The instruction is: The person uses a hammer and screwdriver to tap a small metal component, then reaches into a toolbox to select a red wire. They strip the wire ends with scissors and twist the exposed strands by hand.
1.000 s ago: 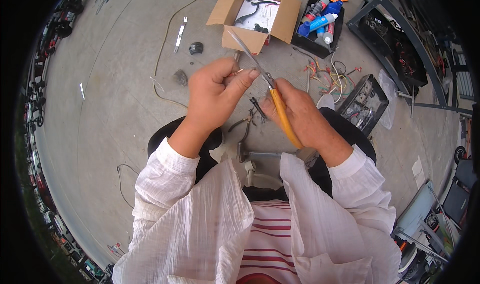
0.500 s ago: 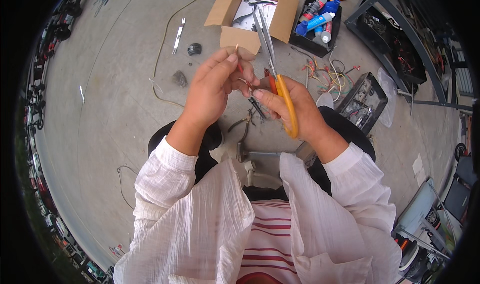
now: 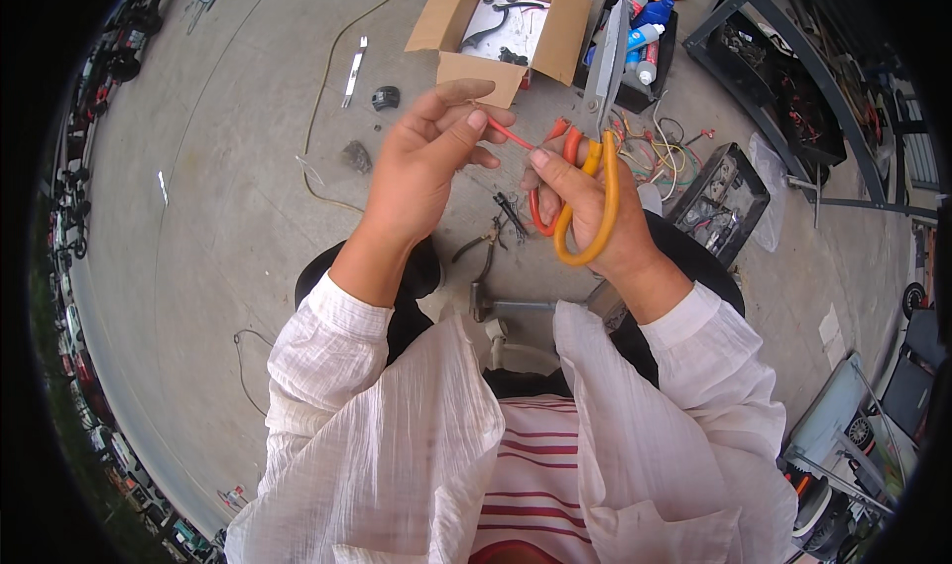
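Between thumb and fingers, my left hand (image 3: 426, 152) pinches one end of a short red wire (image 3: 510, 134). The wire slants down to my right hand (image 3: 595, 202), whose thumb presses on its other end. That same hand also carries scissors (image 3: 607, 73) with long grey blades, pointing away from me and close together. Their handle loops are coated yellow-orange, and red wire or handle coating shows beside them; I cannot tell which. Parts of the right fingers are hidden behind the handles.
An open cardboard box (image 3: 476, 76) holds dark parts. Beside it, a black bin (image 3: 607, 90) contains bottles and tubes. Tangled wires (image 3: 659, 157) and a tray of small parts (image 3: 716, 207) lie at right. Pliers (image 3: 486, 256) and a hammer (image 3: 516, 305) lie between my feet.
My right hand has turned the scissors, so the blades now point farther right, over the bin. My hands have drawn apart slightly, and the red wire shows stretched between them.
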`<state>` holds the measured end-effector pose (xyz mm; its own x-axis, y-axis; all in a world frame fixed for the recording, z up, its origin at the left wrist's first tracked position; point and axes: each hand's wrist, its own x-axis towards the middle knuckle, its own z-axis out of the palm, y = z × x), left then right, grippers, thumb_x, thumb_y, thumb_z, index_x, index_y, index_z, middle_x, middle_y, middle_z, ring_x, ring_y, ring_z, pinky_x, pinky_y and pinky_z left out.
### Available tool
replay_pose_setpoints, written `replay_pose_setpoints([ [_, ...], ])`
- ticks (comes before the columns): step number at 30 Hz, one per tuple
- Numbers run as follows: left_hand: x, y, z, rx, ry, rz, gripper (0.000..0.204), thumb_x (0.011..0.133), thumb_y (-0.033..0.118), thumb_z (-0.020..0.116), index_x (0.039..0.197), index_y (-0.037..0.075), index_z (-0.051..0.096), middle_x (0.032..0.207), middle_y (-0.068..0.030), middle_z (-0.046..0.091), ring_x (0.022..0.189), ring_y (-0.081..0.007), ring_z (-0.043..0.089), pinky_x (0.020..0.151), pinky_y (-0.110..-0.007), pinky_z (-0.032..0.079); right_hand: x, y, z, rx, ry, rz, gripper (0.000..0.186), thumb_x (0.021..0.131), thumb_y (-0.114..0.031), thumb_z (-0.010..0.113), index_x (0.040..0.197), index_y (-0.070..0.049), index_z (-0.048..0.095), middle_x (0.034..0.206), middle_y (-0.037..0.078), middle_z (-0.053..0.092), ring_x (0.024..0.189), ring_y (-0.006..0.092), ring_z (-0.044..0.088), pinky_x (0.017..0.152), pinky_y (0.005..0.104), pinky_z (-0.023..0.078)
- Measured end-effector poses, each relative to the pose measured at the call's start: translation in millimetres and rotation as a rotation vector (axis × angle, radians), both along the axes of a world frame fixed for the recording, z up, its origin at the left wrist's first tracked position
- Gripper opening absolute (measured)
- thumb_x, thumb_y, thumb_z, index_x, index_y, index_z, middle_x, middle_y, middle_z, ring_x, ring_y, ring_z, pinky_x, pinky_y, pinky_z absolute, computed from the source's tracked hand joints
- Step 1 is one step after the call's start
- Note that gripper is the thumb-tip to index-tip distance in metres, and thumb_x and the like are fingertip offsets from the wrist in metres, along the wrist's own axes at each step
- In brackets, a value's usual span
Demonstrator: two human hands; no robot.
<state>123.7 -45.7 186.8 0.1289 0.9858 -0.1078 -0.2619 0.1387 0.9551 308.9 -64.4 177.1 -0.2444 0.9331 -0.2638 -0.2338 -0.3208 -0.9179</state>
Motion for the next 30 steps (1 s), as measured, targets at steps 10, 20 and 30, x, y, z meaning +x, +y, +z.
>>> replay_pose_setpoints([
  [10,-5,0,-3,0.047,0.198,0.067,0.015,0.094,0.015,0.064,0.096,0.000,0.063,0.089,-0.0083,0.068,0.077,-0.0146,0.065,0.073,-0.028,0.055,4,4,6,0.057,-0.020,-0.124,0.019,0.092,-0.019,0.063,0.087,-0.002,0.058,0.069,0.005,0.059,0.055,0.0083,0.053,0.051,0.0245,0.044],
  [20,-14,7,-1,-0.069,0.064,0.113,0.025,0.098,0.023,0.057,0.106,0.000,0.060,0.089,-0.0076,0.066,0.076,-0.0148,0.064,0.074,-0.030,0.054,21,14,12,0.332,-0.272,-0.236,0.009,0.092,-0.011,0.064,0.089,-0.004,0.059,0.067,-0.004,0.051,0.061,0.0027,0.045,0.056,0.0208,0.038],
  [30,-5,2,5,-0.146,0.026,-0.018,0.027,0.097,0.023,0.059,0.106,-0.003,0.062,0.090,-0.0105,0.069,0.076,-0.0158,0.067,0.071,-0.028,0.057,16,4,11,0.571,-0.428,-0.141,0.007,0.089,-0.004,0.066,0.093,-0.003,0.059,0.077,-0.003,0.055,0.066,0.0039,0.047,0.060,0.0203,0.040],
])
